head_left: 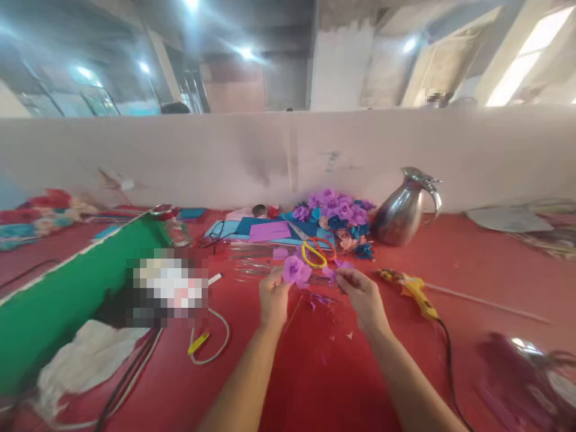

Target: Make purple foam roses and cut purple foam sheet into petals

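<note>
The purple artificial flower (296, 271) is up in front of the person, above the middle of the red tabletop (324, 390). It looks like crepe paper or something similar, so it is probably very light and soft, not slippery, and easily crushed or torn at its thin outer edges. The safest hold is likely a light pinch low on the bloom, at its base, leaving the petals free. A thin line runs down below it, perhaps a wire stem, though I cannot tell whether it is joined on.

The left hand (273, 295) grips the flower between thumb and fingers at its left side, the open bloom facing up and toward the wearer. The right hand (360, 293) pinches a loose purple petal (330, 274), apart from the flower; this limp scrap likely bends at a touch and is best taken by one edge. Both forearms reach forward from the lower edge of the view, converging, with the wrists raised.

Just beyond the hands lie scissors (314, 255) with yellow and red handles, then a heap of purple flowers (335, 207). A yellow glue gun (420, 297) lies to the right, below a metal jug (400, 210).
</note>
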A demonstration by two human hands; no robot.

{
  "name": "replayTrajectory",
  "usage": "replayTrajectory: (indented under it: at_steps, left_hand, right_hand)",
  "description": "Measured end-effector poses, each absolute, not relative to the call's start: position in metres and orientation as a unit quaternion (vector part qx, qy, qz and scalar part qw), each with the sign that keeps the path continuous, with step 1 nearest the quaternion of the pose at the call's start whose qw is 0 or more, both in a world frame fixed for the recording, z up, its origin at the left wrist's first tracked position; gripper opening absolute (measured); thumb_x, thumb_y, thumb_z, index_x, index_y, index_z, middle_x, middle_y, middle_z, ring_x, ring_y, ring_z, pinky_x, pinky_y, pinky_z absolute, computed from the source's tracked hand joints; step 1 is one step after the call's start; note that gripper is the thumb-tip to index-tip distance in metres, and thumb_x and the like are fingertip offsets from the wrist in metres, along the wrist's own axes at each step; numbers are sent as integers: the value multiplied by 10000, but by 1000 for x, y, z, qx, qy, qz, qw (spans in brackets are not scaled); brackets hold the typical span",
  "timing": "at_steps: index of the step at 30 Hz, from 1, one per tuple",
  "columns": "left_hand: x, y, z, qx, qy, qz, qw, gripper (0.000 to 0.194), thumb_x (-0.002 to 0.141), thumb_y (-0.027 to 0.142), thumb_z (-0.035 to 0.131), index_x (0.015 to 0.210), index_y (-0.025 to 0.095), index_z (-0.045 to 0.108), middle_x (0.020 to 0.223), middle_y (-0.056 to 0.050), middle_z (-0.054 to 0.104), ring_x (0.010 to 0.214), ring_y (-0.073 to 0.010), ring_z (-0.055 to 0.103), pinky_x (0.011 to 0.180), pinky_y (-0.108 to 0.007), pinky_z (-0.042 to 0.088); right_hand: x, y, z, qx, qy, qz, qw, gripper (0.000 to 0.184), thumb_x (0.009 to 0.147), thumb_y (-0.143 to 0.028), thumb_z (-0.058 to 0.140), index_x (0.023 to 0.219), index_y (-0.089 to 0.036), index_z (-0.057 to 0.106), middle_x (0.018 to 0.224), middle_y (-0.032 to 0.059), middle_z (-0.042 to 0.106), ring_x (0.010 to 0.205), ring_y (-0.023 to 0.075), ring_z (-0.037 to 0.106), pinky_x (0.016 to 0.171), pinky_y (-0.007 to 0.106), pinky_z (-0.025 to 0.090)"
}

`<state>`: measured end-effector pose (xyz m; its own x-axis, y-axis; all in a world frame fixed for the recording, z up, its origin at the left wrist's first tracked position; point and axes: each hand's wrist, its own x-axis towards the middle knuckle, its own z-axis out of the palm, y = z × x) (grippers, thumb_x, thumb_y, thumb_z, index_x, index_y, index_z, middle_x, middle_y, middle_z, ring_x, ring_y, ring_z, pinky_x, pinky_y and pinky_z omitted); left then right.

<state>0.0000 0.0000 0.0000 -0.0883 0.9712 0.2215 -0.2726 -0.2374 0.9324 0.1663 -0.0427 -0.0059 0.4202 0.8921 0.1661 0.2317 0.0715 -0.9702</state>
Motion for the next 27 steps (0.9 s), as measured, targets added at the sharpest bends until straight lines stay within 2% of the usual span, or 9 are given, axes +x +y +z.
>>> replayTrajectory:
  at_steps: [4, 7, 9, 11, 15, 19, 22, 24, 27]
  left_hand:
    - [1, 0, 4, 449, 364, 646, 499, 217, 648, 263, 728, 845, 172, 746, 786, -19, 730, 812, -201, 641, 804, -327, 473]
    - [1, 2, 5, 432, 352, 660, 504, 204, 643, 266, 734, 821, 167, 745, 766, -25, 730, 817, -211, 646, 823, -349, 474]
    - [1, 3, 5, 426, 349, 666, 503, 191, 634, 260, 741, 802, 169, 745, 768, -28, 731, 820, -213, 649, 830, -355, 475]
    - [1, 4, 4, 425, 347, 666, 505, 185, 631, 254, 744, 798, 172, 744, 786, -27, 733, 821, -211, 650, 839, -359, 475]
    - [1, 4, -3, 439, 345, 654, 511, 167, 644, 248, 740, 795, 177, 741, 795, -15, 730, 811, -198, 647, 836, -346, 475]
    - [1, 2, -9, 463, 352, 635, 509, 164, 642, 259, 745, 788, 182, 742, 807, -17, 727, 798, -188, 640, 814, -332, 477]
    - [0, 3, -9, 469, 350, 634, 505, 180, 638, 264, 752, 801, 187, 743, 852, -27, 729, 828, -192, 639, 830, -336, 471]
    - [-3, 5, -5, 453, 347, 650, 501, 196, 640, 261, 752, 822, 187, 741, 859, -31, 731, 857, -193, 642, 866, -341, 458]
    - [-11, 11, 6, 388, 341, 707, 483, 226, 642, 263, 753, 855, 188, 733, 861, -40, 731, 899, -188, 642, 918, -344, 435]
  right_hand:
    - [174, -42, -9, -645, -460, 264, 550, 294, 711, -371, 496, 837, -173, 673, 599, 8, 573, 549, 152, 488, 549, 272, 370]
    - [179, -45, -9, -671, -475, 220, 525, 134, 611, -233, 546, 635, -218, 677, 617, 16, 598, 628, 178, 507, 614, 289, 354]
    - [182, -47, -6, -685, -478, 183, 519, 146, 540, -156, 535, 545, -231, 660, 667, 24, 614, 717, 201, 510, 674, 301, 346]
    - [186, -49, -3, -696, -469, 148, 524, 174, 542, -145, 501, 530, -229, 653, 685, 27, 610, 737, 205, 501, 692, 304, 343]
    - [188, -50, 2, -696, -445, 118, 550, 222, 646, -194, 436, 590, -201, 650, 601, 15, 587, 635, 185, 515, 622, 285, 366]
    - [180, -51, 6, -663, -479, 93, 568, 232, 737, -262, 466, 770, -190, 684, 744, 34, 670, 721, 193, 580, 677, 289, 407]
    - [171, -52, 8, -666, -545, 63, 505, 242, 802, -345, 503, 767, -195, 689, 686, 34, 672, 664, 190, 589, 679, 301, 411]
    - [167, -53, 7, -678, -575, 43, 456, 253, 822, -332, 493, 734, -202, 692, 665, 39, 671, 665, 201, 594, 670, 310, 411]
    - [164, -53, 5, -677, -596, 11, 431, 231, 781, -238, 516, 929, -220, 693, 904, 69, 704, 876, 247, 607, 747, 340, 425]
